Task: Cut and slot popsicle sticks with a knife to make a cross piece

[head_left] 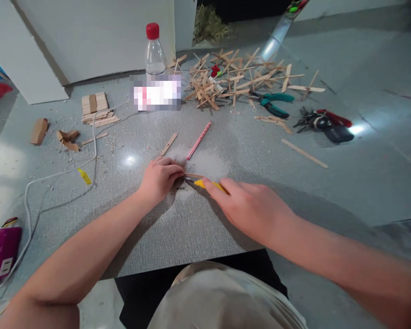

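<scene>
My left hand (161, 176) is closed, its thumb and fingers pinching one end of a wooden craft stick (193, 175). In my right hand (250, 203) is a yellow utility knife (212, 184), with the fingers wrapped round its handle. The knife's blade points left and meets the stick close to my left fingertips. Under both hands lies a pale dusty patch (208, 164) on the grey table. Just beyond are a pink patterned pencil (199, 140) and another craft stick (169, 144) with a small slot or mark in it.
Crossed craft sticks (233, 75) are heaped at the back, by teal-handled pliers (277, 104) and a bunch of keys (324, 124). A red-capped bottle (155, 55) stands upright. At left are a stick bundle (95, 105), a white cable (55, 175) and a purple box (2, 251).
</scene>
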A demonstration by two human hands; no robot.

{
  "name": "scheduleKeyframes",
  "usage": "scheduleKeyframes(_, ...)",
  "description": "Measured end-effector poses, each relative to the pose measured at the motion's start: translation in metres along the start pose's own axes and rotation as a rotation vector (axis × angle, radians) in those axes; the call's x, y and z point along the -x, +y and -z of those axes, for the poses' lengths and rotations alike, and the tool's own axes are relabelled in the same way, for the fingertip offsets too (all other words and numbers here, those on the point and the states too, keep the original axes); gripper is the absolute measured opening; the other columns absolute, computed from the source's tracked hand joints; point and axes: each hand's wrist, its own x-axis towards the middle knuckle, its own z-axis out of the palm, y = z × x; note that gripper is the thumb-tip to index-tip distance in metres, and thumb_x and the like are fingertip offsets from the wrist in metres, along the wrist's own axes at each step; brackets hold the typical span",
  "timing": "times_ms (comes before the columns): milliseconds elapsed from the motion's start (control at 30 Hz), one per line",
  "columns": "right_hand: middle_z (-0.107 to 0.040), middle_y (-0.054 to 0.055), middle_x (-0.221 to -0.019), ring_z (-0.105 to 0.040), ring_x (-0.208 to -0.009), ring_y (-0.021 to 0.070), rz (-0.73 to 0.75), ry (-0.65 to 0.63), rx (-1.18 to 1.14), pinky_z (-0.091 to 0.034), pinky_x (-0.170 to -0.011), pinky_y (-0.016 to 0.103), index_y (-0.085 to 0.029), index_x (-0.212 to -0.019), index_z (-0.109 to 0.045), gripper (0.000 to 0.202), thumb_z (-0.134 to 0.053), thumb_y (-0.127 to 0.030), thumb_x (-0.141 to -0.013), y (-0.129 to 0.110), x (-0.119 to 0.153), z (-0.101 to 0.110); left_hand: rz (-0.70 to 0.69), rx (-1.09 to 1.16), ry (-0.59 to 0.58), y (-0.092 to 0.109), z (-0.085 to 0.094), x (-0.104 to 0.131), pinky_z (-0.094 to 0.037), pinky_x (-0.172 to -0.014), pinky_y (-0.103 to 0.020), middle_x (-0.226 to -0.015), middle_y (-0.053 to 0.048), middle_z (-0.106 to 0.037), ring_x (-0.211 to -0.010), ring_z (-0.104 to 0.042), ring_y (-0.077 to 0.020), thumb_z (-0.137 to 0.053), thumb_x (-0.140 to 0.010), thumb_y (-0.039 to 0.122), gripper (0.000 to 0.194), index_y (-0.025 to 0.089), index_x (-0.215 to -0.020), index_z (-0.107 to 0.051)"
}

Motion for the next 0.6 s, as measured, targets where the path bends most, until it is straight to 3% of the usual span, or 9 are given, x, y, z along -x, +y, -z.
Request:
scheduleKeyframes(100,-0.066,0.005,-0.078,-0.047,-0.049,0.0125,0.032,-0.037,0.03,-0.017,-0.052,0.031,-0.024,-0.142,-0.063,0.059,-0.046,-0.005,-0.089,0.005,-0.008,0.004,0.053,0.018,-0.009,0.001,0.0,-0.003,-0.054,-0.079,-0.035,-0.09,-0.005,-0.073,-0.087,-0.066,-0.0198,-0.07,-0.093,0.018,0.011,0.023,-0.091,-0.08)
scheduleKeyframes(400,-0.069,0.007,-0.089,-0.05,-0.055,0.0133,-0.027,-0.101,-0.002,-0.016,-0.054,0.031,-0.031,-0.145,-0.062,0.051,-0.043,-0.021,-0.099,0.027,-0.026,0.0,0.091,-0.047,-0.026,0.001,0.002,-0.025,-0.051,-0.077,-0.032,-0.093,-0.006,-0.074,-0.084,-0.067,-0.0196,-0.066,-0.094,0.016,0.016,0.021,-0.089,-0.08)
scheduleKeyframes(600,-0.071,0.007,-0.091,-0.05,-0.058,0.0142,-0.019,-0.052,-0.079,-0.019,-0.056,0.032,-0.03,-0.145,-0.062,0.048,-0.042,-0.03,-0.101,0.051,-0.033,0.002,0.063,-0.023,0.003,-0.001,0.008,-0.045,-0.05,-0.076,-0.029,-0.094,-0.007,-0.074,-0.082,-0.067,-0.0178,-0.063,-0.093,0.014,0.018,0.021,-0.089,-0.079)
